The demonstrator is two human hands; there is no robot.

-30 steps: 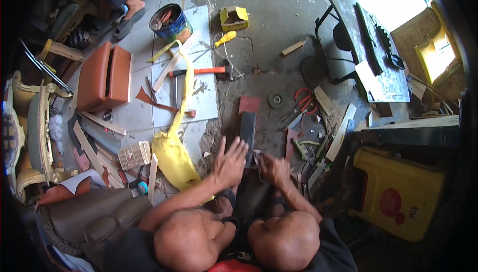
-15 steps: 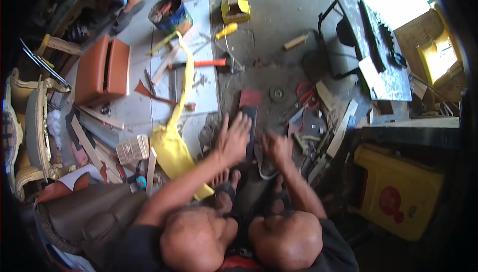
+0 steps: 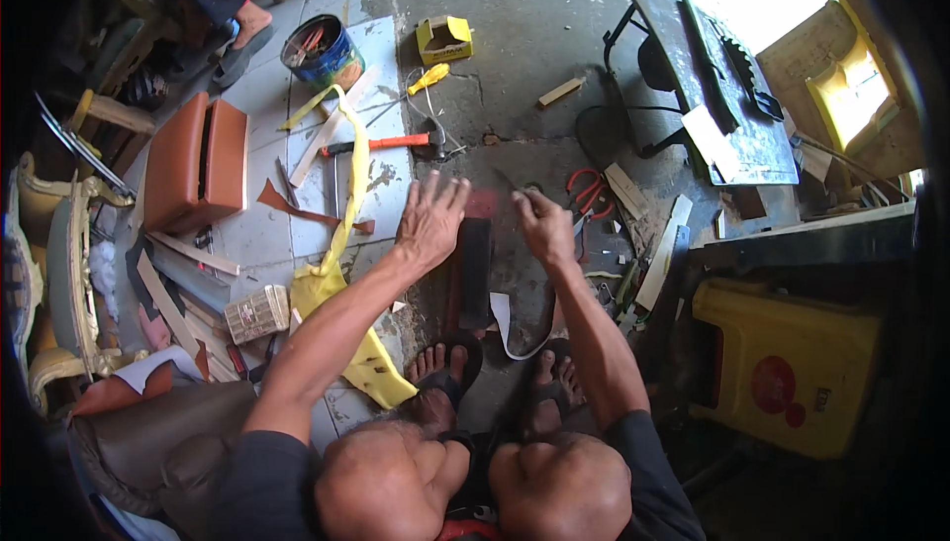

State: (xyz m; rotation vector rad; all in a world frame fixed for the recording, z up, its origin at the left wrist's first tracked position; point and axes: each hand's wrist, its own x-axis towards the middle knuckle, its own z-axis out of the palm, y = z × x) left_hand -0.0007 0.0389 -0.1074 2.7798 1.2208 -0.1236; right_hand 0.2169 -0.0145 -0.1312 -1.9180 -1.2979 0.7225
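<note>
My left hand [image 3: 432, 216], fingers stretched out, is held low beside the far left end of a long dark block [image 3: 476, 269]. That block lies lengthwise between my feet and hands, with a dull red piece [image 3: 483, 202] showing at its far end. My right hand [image 3: 546, 228] is closed, and a thin dark blade [image 3: 504, 180] sticks out of it toward the far left; its handle is hidden in my fingers. A pale curved strip [image 3: 505, 331] lies near my right foot. Red-handled scissors [image 3: 588, 188] rest on the floor right of my right hand.
On the left lie a long yellow cloth strip [image 3: 348, 195], an orange-handled hammer [image 3: 394, 141] and a brown padded box [image 3: 188, 160]. Farther off are a tin bucket [image 3: 332, 68], a yellow screwdriver [image 3: 428, 79] and a yellow carton [image 3: 444, 43]. A dark table [image 3: 693, 76] stands at right. Another person's foot [image 3: 247, 31] shows.
Both hands have moved farther from me. My left hand has left the dark block's top for its far left side, and the blade in my right hand now shows.
</note>
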